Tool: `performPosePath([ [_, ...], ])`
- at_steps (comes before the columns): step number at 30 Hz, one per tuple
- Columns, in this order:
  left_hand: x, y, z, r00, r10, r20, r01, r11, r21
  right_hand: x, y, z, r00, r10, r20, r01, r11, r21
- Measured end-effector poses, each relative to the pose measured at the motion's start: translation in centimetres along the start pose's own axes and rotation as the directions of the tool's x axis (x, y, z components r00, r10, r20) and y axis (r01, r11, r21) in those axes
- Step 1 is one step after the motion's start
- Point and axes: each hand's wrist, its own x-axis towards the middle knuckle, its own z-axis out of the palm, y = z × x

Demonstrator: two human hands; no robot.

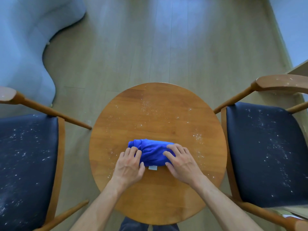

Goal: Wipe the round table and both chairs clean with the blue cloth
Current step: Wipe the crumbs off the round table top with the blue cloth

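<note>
**Cloth bunched, wiping not yet begun**

Both hands rest on the blue cloth (pixel 152 151), which lies rolled in a wad near the front edge of the round table (pixel 158 194). The left hand (pixel 129 165) curls its fingers into the wad's left end; the right hand (pixel 182 161) lies over the right end, fingers bent around it. My advice: press it flat and sweep from the far edge inward, gathering the white specks instead of scattering them. It looks soft, vivid blue, with a pale tag. The 2 chairs' dark seats, left (pixel 25 157) and right (pixel 266 152), are speckled too.
</note>
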Motion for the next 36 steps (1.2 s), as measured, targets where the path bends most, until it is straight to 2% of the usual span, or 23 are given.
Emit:
performPosePath([
  [3,0.2,-0.7,0.2,0.995,-0.082,-0.051,0.079,0.995,-0.061,2.8,0.1,0.5,0.985,-0.135,0.112,0.133,0.991,0.029],
  [5,0.2,-1.3,0.5,0.988,-0.141,-0.067,0.134,0.986,-0.095,5.1,-0.1,1.2,0.94,-0.24,0.242,0.236,0.971,0.047],
  [7,0.0,-2.1,0.9,0.981,-0.176,-0.084,0.166,0.98,-0.112,6.7,-0.6,2.2,0.9,-0.227,0.373,0.229,0.973,0.041],
  [8,0.0,-2.4,1.0,0.979,-0.183,-0.091,0.172,0.978,-0.117,6.8,-1.0,2.7,0.907,-0.185,0.378,0.202,0.979,-0.005],
  [10,-0.1,-2.8,1.2,0.976,-0.195,-0.092,0.183,0.975,-0.13,5.5,-2.4,3.9,0.955,-0.028,0.294,0.059,0.994,-0.096],
  [12,0.0,-2.9,1.3,0.975,-0.204,-0.094,0.19,0.972,-0.136,3.3,-4.1,5.0,0.951,0.187,0.247,-0.169,0.981,-0.092],
  [15,0.6,-2.5,1.8,0.974,-0.213,-0.071,0.203,0.971,-0.124,0.4,-5.2,6.2,0.866,0.468,0.175,-0.465,0.883,-0.065],
  [17,1.3,-1.9,2.5,0.973,-0.23,-0.019,0.225,0.966,-0.13,-0.6,-4.8,6.4,0.834,0.549,0.054,-0.544,0.835,-0.088],
  [23,3.7,0.4,5.2,0.984,-0.133,0.12,0.142,0.988,-0.065,-2.6,-6.9,8.1,0.881,0.47,-0.06,-0.467,0.883,0.058],
  [25,4.1,0.8,5.8,0.983,-0.113,0.146,0.119,0.992,-0.036,-5.0,-7.2,9.1,0.924,0.372,-0.086,-0.37,0.928,0.042],
  [27,4.3,0.8,6.2,0.984,-0.091,0.156,0.094,0.995,-0.014,-7.9,-4.7,9.5,0.964,0.242,-0.108,-0.241,0.97,0.015],
  [29,4.3,0.8,6.5,0.981,-0.068,0.182,0.067,0.998,0.012,-10.3,-0.3,8.7,0.961,0.245,-0.129,-0.249,0.968,-0.013],
  [31,4.3,0.7,6.8,0.979,-0.062,0.196,0.058,0.998,0.027,-10.7,4.8,7.6,0.883,0.436,-0.172,-0.451,0.891,-0.057],
  [32,4.3,0.7,7.0,0.978,-0.067,0.2,0.062,0.998,0.03,-10.1,7.1,7.1,0.788,0.586,-0.187,-0.605,0.794,-0.063],
  [34,4.2,0.7,7.1,0.978,-0.07,0.195,0.065,0.997,0.031,-7.1,10.6,6.0,0.48,0.855,-0.196,-0.865,0.498,0.059],
  [35,4.3,0.6,7.1,0.98,-0.066,0.188,0.063,0.998,0.022,-5.1,11.5,5.8,0.315,0.933,-0.175,-0.93,0.34,0.14],
  [36,4.2,0.5,6.9,0.981,-0.06,0.183,0.059,0.998,0.011,-3.2,11.7,5.6,0.202,0.967,-0.156,-0.956,0.229,0.184],
])
